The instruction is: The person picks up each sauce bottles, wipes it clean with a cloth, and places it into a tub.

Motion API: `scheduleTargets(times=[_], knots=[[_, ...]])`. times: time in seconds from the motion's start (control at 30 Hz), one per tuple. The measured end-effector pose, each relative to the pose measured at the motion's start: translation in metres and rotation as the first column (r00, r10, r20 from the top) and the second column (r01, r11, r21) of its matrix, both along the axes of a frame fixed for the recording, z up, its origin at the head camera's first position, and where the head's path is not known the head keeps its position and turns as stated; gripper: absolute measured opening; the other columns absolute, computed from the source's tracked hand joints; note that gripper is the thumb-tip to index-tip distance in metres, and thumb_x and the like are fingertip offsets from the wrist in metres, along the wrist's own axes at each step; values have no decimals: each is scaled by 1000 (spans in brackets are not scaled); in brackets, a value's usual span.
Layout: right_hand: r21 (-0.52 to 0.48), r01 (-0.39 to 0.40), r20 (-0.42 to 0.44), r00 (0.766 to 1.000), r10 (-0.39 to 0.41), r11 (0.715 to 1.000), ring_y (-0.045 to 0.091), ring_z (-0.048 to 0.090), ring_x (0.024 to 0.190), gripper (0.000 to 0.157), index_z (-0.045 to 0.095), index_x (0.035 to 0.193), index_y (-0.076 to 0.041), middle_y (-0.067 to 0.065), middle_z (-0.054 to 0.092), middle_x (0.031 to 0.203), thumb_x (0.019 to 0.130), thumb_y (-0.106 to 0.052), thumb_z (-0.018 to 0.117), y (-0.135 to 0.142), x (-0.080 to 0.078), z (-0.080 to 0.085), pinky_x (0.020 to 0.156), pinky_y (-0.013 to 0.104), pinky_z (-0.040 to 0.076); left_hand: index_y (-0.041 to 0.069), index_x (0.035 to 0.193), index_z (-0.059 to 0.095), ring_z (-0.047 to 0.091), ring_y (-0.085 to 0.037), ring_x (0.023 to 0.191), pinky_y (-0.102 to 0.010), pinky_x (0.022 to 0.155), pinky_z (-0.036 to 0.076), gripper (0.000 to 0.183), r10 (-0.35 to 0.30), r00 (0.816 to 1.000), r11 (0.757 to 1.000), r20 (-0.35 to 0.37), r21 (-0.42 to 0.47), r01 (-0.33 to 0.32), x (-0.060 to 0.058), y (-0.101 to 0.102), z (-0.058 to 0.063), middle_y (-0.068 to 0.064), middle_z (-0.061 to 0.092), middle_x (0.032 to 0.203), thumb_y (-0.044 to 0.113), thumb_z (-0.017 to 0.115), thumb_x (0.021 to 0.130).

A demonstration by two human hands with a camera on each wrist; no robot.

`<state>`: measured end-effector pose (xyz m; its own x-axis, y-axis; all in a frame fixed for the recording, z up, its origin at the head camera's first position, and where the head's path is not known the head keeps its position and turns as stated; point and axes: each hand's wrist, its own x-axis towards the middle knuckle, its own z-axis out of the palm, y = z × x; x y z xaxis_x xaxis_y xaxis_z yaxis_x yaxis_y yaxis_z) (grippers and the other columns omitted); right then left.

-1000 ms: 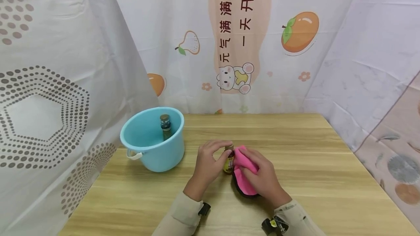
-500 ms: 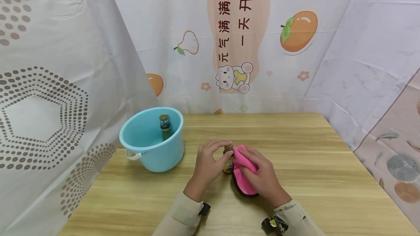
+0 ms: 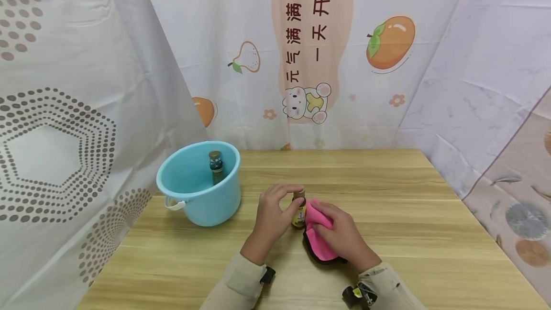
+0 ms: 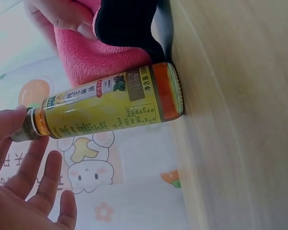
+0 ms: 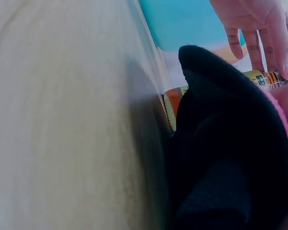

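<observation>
A small glass bottle of sesame oil (image 3: 299, 215) with a yellow label stands upright on the wooden table. My left hand (image 3: 272, 214) pinches its cap between thumb and forefinger; in the left wrist view the other fingers of the left hand (image 4: 26, 177) spread free of the glass. My right hand (image 3: 342, 236) grips a pink cloth (image 3: 322, 247) with a black underside against the bottle's right side. In the right wrist view the cloth's black side (image 5: 225, 124) covers much of the bottle (image 5: 173, 103).
A light blue bucket (image 3: 215, 207) with a white handle grip stands at the left of the table (image 3: 387, 195). Inside it leans a dark capped bottle (image 3: 216, 169). Printed curtains (image 3: 241, 123) hang behind the table and along both sides.
My right hand has slid a little down and toward me with the cloth, baring more of the bottle's neck. The left hand keeps its pinch on the cap.
</observation>
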<state>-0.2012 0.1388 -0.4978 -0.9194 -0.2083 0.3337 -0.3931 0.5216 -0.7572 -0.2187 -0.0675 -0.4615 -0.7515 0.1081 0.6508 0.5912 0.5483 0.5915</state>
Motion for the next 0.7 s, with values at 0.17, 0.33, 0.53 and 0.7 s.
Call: scheduleTargets(times=[0.17, 0.33, 0.53, 0.7], knots=[[0, 0, -8, 1000, 0, 1000, 20, 64, 124, 57, 66, 140, -20, 1, 66, 140, 86, -9, 81, 0, 0, -1, 96, 41, 57, 29, 118, 77, 65, -6, 114, -49, 96, 44, 23, 2, 1000, 1000, 17, -9, -2, 1, -1, 1, 16, 74, 115, 27, 78, 94], [-13, -4, -71, 997, 3, 1000, 18, 64, 124, 57, 68, 139, -21, 1, 66, 140, 86, -6, 79, -1, 0, 0, 95, 37, 58, 26, 118, 77, 66, -6, 114, -50, 97, 43, 23, -7, 1000, 1000, 19, -5, 7, 1, -3, 1, 16, 74, 115, 26, 78, 95], [-87, -39, -209, 978, 20, 995, 19, 64, 125, 59, 68, 138, -23, 1, 65, 141, 85, 0, 79, 0, -3, -2, 94, 23, 56, 23, 117, 77, 67, -7, 113, -52, 98, 44, 22, -24, 1000, 1000, -1, -5, 24, 0, -5, 0, 14, 75, 115, 23, 77, 96], [-144, -86, -293, 955, 41, 986, 26, 65, 126, 58, 69, 137, -18, 7, 64, 142, 84, 2, 82, 0, -4, -1, 96, 13, 51, 21, 118, 77, 67, -7, 113, -51, 97, 44, 22, -42, 999, 999, -2, -2, 42, 1, -5, 0, 14, 75, 115, 20, 76, 96]])
